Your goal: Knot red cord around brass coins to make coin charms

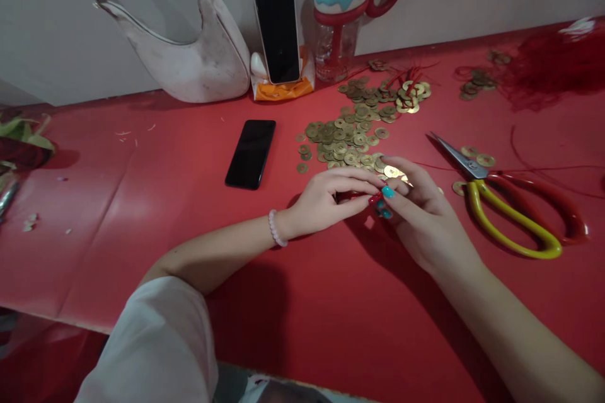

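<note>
My left hand (326, 198), with a beaded bracelet (277, 228) at its wrist, meets my right hand (420, 214) over the red table. Both are closed, their fingertips pinched together at one spot. What lies between the fingertips is mostly hidden; a bit of red shows there. Bright brass coins (391, 171) appear just behind the right fingers, and I cannot tell whether they are held. Beyond the hands spreads a pile of brass coins (347, 135) with square holes. Scissors (477, 179) with one yellow and one red handle lie right of my right hand.
A black phone (250, 154) lies left of the coins; another phone (278, 34) leans upright on an orange packet (283, 89). Behind stand a white handbag (203, 66) and a lidded cup (335, 44). Coins tied with red cord (412, 94) and tangled red thread (558, 66) lie farther right.
</note>
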{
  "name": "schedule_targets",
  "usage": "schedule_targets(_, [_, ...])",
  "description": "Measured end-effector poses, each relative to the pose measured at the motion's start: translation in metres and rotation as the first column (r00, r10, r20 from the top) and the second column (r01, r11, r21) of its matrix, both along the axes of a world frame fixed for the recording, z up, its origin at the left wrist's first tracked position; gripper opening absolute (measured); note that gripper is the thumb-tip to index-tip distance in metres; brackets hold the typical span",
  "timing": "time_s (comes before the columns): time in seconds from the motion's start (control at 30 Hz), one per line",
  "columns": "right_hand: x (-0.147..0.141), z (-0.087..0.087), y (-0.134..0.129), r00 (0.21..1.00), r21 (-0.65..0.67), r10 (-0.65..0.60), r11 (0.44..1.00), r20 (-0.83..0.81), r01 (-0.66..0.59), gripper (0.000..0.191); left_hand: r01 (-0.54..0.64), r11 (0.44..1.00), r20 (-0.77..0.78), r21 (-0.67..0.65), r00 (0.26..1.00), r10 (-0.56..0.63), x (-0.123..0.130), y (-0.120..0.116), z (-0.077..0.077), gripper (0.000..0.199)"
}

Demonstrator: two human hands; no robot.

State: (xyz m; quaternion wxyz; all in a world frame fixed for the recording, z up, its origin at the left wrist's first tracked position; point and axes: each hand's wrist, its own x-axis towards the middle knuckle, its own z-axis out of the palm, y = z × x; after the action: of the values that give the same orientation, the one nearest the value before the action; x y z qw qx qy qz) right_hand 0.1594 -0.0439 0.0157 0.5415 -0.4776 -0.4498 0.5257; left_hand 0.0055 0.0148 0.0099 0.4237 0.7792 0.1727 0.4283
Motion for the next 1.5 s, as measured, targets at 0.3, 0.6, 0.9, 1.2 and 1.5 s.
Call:
schedule_targets(0.3, [-0.0009,-0.0039,0.0003,1.0,0.0,0.002,1.0,-0.008,-0.002,0.028,-0.067,0.994,0.0,0.087,0.998,0.067,-0.0004,-0.0018,0.0011,0.014])
schedule_targets(0.6, [-0.0008,-0.0029,-0.0008,0.997,0.029,-0.074,0.997,0.02,0.073,0.023,-0.12,0.991,0.044,0.05,0.992,0.118,-0.0004,-0.0017,0.0008,0.015])
schedule_targets(0.9, [0.0048,-0.0024,-0.0018,0.992,0.003,-0.109,0.994,0.06,0.109,0.017,-0.195,0.981,0.014,0.012,0.981,0.194,-0.0007,-0.0004,0.0032,0.014])
schedule_targets(1.2, [0.0056,0.0,-0.0016,0.95,0.071,-0.154,0.988,0.272,0.139,0.007,-0.12,0.993,-0.031,-0.022,0.992,0.119,0.0001,0.0003,0.0029,0.013])
schedule_targets(1.5, [-0.0004,0.0034,-0.003,0.942,0.125,-0.193,0.979,0.275,0.163,0.007,-0.109,0.992,-0.107,-0.068,0.989,0.101,-0.0008,-0.001,0.0032,0.012])
